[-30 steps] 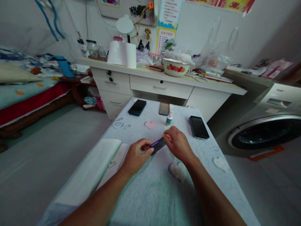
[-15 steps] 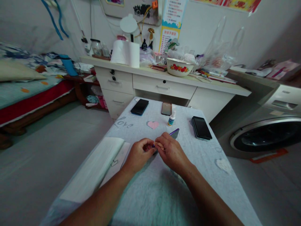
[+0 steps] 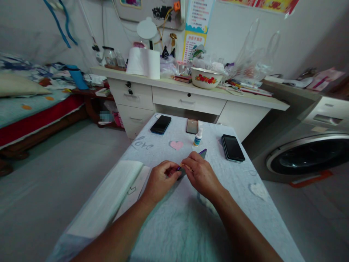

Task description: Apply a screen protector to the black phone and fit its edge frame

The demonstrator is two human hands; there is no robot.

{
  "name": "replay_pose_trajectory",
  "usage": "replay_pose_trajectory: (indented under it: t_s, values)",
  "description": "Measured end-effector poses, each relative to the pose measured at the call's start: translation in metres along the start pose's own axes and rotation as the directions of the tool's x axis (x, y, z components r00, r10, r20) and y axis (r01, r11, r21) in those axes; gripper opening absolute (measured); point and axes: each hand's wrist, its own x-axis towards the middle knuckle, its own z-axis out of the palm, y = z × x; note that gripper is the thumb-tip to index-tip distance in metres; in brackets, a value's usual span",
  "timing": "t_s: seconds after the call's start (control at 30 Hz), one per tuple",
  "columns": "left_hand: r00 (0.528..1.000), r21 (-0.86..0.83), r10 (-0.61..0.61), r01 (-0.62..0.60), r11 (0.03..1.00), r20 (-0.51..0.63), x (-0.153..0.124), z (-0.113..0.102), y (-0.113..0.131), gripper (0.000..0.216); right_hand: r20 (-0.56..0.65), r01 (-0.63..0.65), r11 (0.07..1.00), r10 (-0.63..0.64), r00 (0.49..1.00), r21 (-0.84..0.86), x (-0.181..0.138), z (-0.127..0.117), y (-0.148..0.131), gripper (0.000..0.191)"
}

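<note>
A smartphone with a purple edge [image 3: 203, 153] is tilted up between my hands, its middle hidden by my fingers. My left hand [image 3: 160, 179] pinches its near left end between thumb and fingers. The fingers of my right hand [image 3: 201, 172] are closed on a small tan piece, perhaps folded cloth, pressed against the phone's edge near the left fingertips. Just beyond the hands a small white bottle [image 3: 197, 139] with a blue and yellow label stands upright.
On the table lie a dark phone [image 3: 161, 124] at far left, a brownish phone [image 3: 192, 126] at the back and stacked phones [image 3: 233, 147] at right. White folded paper [image 3: 109, 196] covers the left edge. Behind stand a white desk [image 3: 188, 97] and a washing machine [image 3: 313, 134].
The whole view has shifted slightly. My right hand has turned a little at the phone's edge, and less of the tan piece shows. My left hand keeps its hold.
</note>
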Motion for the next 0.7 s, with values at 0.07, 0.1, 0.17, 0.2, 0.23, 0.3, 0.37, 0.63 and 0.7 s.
replay_pose_trajectory:
  t_s: [0.07,0.1,0.17,0.2,0.23,0.3,0.37,0.63,0.7]
  values:
    - [1.0,0.008,0.011,-0.01,1.0,-0.014,0.0,0.0,0.001,0.009,-0.022,-0.012,1.0,0.012,1.0,-0.009,0.001,-0.002,0.006,0.017]
    - [1.0,0.01,0.017,-0.017,1.0,-0.019,0.0,0.0,0.002,0.008,-0.03,-0.016,1.0,0.016,0.999,-0.011,0.001,-0.003,0.008,0.016]
    - [0.999,0.022,0.032,-0.032,0.999,-0.026,-0.001,0.0,0.003,0.007,-0.04,-0.022,1.0,0.021,0.999,-0.013,0.001,-0.004,0.011,0.017]
    - [0.999,0.03,0.04,-0.039,0.999,-0.028,-0.001,0.0,0.004,0.007,-0.044,-0.021,1.0,0.021,0.999,-0.014,0.001,-0.004,0.011,0.017]
    - [0.999,0.038,0.044,-0.043,0.998,-0.031,-0.002,-0.001,0.004,0.007,-0.046,-0.019,1.0,0.018,0.999,-0.016,0.001,-0.003,0.01,0.017]
    - [0.998,0.048,0.047,-0.045,0.998,-0.037,-0.003,-0.001,0.004,0.007,-0.046,-0.015,1.0,0.014,0.999,-0.018,0.001,-0.001,0.007,0.017]
    - [0.998,0.047,0.046,-0.044,0.998,-0.038,-0.003,0.0,0.004,0.007,-0.037,-0.007,1.0,0.006,0.999,-0.013,0.0,0.001,0.002,0.017]
    - [0.997,0.034,0.07,-0.068,0.997,-0.033,-0.003,0.0,0.005,0.006,-0.018,-0.004,1.0,0.004,1.0,0.002,-0.003,-0.002,-0.001,0.017]
    - [0.996,0.028,0.084,-0.084,0.996,-0.027,-0.003,-0.001,0.006,0.006,-0.027,-0.029,0.999,0.029,0.999,-0.025,-0.004,-0.005,0.002,0.017]
